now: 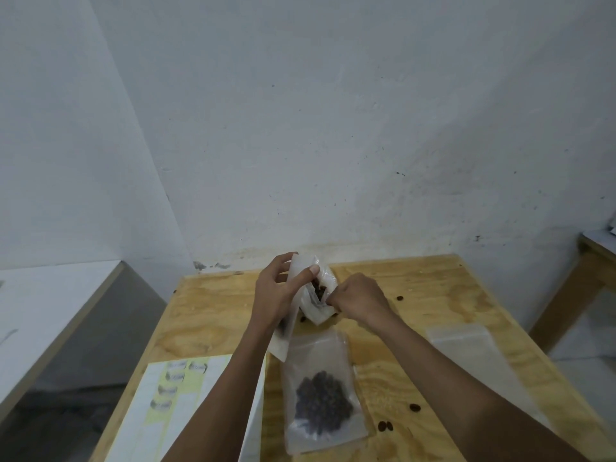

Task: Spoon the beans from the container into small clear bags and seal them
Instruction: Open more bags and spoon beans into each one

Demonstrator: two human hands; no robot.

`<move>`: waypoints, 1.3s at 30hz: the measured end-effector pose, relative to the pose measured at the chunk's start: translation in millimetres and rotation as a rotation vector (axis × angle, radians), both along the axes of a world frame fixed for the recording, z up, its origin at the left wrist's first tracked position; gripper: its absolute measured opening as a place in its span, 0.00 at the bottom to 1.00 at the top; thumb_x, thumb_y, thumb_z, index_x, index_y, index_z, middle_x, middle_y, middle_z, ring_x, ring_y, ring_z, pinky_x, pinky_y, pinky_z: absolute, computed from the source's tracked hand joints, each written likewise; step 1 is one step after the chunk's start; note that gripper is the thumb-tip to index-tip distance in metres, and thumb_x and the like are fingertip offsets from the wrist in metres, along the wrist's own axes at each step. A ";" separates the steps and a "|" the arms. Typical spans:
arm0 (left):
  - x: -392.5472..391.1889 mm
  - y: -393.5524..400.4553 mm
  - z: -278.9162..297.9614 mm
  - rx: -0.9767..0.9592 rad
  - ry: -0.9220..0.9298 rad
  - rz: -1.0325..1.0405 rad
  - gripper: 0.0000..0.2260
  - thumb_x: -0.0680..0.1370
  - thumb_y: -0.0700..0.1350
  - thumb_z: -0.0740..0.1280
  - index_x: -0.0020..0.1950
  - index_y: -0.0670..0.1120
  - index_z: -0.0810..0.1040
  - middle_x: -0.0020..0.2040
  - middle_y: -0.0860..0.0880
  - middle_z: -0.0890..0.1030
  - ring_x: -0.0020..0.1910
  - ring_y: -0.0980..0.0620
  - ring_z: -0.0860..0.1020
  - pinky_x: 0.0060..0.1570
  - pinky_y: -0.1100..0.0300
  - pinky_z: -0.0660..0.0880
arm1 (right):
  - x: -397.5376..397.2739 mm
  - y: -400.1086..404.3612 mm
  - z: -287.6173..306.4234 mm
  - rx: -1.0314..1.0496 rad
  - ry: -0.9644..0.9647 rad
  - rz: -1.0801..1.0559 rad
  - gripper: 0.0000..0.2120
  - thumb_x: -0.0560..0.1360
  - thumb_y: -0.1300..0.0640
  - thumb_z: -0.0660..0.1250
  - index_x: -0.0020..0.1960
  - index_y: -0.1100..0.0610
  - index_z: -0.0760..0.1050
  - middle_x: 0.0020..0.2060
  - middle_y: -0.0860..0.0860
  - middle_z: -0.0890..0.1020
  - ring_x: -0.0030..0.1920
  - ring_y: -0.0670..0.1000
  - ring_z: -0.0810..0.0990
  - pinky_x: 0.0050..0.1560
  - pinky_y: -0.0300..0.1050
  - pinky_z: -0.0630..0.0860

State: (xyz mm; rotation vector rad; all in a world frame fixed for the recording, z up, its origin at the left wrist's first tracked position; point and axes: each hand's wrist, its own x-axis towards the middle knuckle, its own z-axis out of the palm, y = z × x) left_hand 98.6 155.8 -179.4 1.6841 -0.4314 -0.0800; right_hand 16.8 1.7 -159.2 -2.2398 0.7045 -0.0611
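Observation:
My left hand [276, 291] is raised above the far side of the wooden table [416, 288] and grips a small clear bag [283, 338] that hangs down past the wrist, thumb pressed near its top. Right beside it an open clear bag [316, 305] shows brown beans [320, 290] inside. My right hand [358, 298] is curled into a fist, its fingers pinching that bag's rim. No spoon shows; the fist hides what else it may hold. A filled clear bag of beans [321, 400] lies flat on the table, nearer to me between my forearms.
A sheet of labels [180, 391] lies at the table's near left. A stack of empty clear bags [460, 338] lies on the right. Loose beans [385, 426] are scattered on the wood. A wall stands close behind; a white counter [40, 311] is left, another table [593, 258] right.

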 end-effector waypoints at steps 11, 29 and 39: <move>-0.9 5.4 3.7 0.082 -0.038 -0.023 0.32 0.64 0.71 0.76 0.64 0.58 0.81 0.58 0.54 0.85 0.57 0.52 0.83 0.56 0.49 0.82 | 1.8 -20.3 8.0 0.010 -0.026 -0.079 0.08 0.66 0.57 0.70 0.28 0.52 0.76 0.25 0.51 0.74 0.28 0.53 0.74 0.33 0.43 0.68; -9.1 17.2 6.4 0.498 -0.485 0.120 0.41 0.65 0.66 0.79 0.73 0.48 0.74 0.69 0.48 0.77 0.67 0.47 0.73 0.62 0.57 0.68 | 2.2 -25.8 77.0 -0.098 -0.122 0.029 0.08 0.65 0.59 0.71 0.33 0.64 0.82 0.29 0.54 0.83 0.30 0.51 0.76 0.35 0.45 0.74; -15.8 9.1 14.5 0.444 -0.521 0.139 0.42 0.65 0.71 0.71 0.73 0.48 0.74 0.69 0.48 0.77 0.67 0.47 0.73 0.62 0.56 0.71 | -15.2 -1.5 94.6 -0.530 -0.172 0.241 0.14 0.74 0.62 0.66 0.50 0.48 0.87 0.42 0.45 0.87 0.35 0.47 0.80 0.35 0.40 0.76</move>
